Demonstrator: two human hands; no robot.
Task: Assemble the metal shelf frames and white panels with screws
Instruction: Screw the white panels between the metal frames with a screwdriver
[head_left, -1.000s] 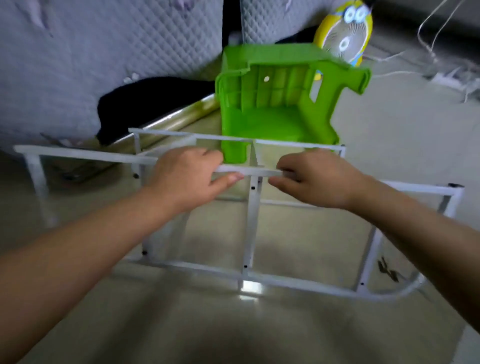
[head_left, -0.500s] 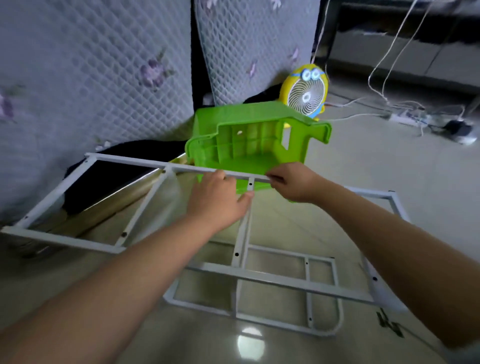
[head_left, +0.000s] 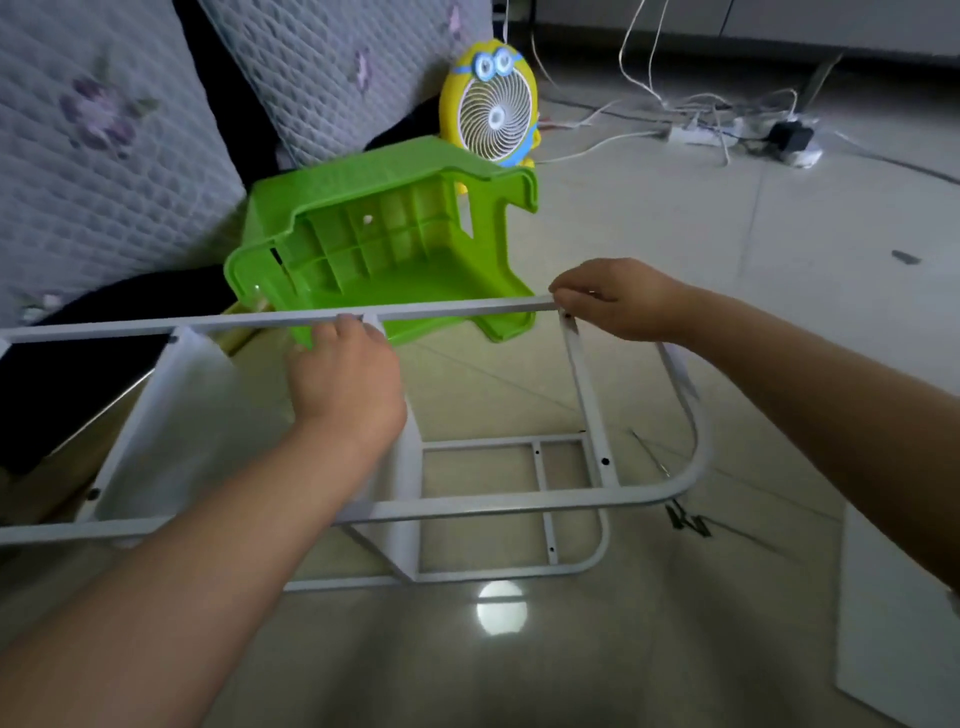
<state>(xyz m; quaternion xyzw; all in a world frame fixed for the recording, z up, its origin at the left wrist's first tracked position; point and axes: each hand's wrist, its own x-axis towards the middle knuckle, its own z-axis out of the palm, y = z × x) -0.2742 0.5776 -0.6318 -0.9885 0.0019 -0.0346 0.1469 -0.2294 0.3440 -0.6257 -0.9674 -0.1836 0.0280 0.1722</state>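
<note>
In the head view, the frame (head_left: 519, 506) stands on the floor (head_left: 727, 270), mid-floor just before a tipped green stool (head_left: 384, 244). The left hand (head_left: 345, 374) curls over the middle of its top rail (head_left: 457, 310) and grips it. The right hand (head_left: 613, 301) pinches the rail's right corner, where an upright meets it, and a white panel (head_left: 893, 613) lies flat at the floor's near right edge.
</note>
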